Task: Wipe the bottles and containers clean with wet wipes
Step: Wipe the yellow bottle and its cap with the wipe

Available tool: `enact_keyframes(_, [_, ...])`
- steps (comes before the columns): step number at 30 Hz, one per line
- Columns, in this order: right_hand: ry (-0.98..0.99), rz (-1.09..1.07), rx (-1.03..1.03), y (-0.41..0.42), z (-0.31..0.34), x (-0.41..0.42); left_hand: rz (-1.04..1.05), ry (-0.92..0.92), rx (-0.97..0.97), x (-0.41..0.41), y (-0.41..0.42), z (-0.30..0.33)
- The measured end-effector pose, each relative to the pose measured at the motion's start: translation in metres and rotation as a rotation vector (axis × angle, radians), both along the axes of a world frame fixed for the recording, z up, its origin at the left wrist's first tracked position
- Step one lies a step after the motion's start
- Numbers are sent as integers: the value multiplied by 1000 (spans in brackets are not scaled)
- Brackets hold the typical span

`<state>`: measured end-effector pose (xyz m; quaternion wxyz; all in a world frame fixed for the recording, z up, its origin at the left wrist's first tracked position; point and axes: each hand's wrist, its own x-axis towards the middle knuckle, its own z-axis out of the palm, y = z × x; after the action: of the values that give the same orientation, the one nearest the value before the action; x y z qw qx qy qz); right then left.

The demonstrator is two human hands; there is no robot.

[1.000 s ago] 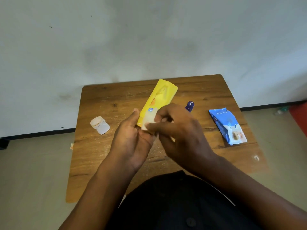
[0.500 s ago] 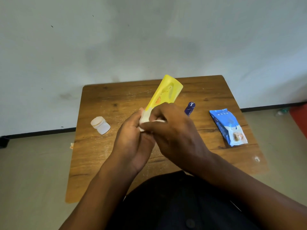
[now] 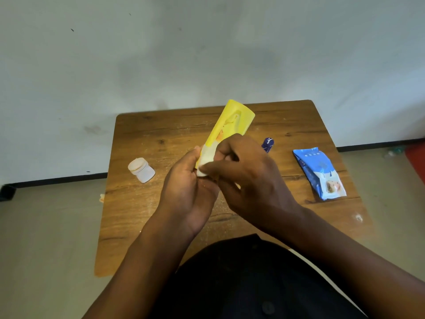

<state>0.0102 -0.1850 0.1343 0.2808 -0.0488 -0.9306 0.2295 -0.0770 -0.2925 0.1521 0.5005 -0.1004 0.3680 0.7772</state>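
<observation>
- A small white jar (image 3: pixel 141 169) with a pale lid is seen lying tilted on the wooden bench (image 3: pixel 142 217), at about 9 o'clock from the hands and well apart from them.
- The left hand (image 3: pixel 187 192) is held above the bench centre, palm turned inward; its grip is closed around the lower end of the yellow bottle (image 3: pixel 230 125), thumb up along the bottle's left edge.
- The yellow bottle is held tilted, its far end pointing to roughly 1 o'clock, clear of the bench surface.
- A white wet wipe (image 3: pixel 205 161) is pressed against the bottle's lower part, pinched by the right hand (image 3: pixel 248 178), whose fingers are curled over it from the 3 o'clock side.
- A small dark blue bottle (image 3: pixel 267 145) is noted on the bench at about 2 o'clock, just beyond the right hand's knuckles.
- A blue wet-wipe pack (image 3: pixel 318 172) lies flat on the bench at 3 o'clock, near the right edge.
</observation>
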Motion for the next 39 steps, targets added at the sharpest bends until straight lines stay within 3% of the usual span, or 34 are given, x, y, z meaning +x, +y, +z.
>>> enact_keyframes(15, [-59, 98, 39, -3, -3, 1, 18, -26, -75, -4, -6, 4])
enact_keyframes(32, [-87, 122, 149, 2, -3, 10, 69, -73, -16, -9, -9, 7])
enact_keyframes(35, [-79, 6, 199, 24, -8, 17, 116, -14, -56, -12, -9, 6])
enact_keyframes(39, [25, -233, 69, 51, 0, 19, 129, -16, -104, -10, -7, 4])
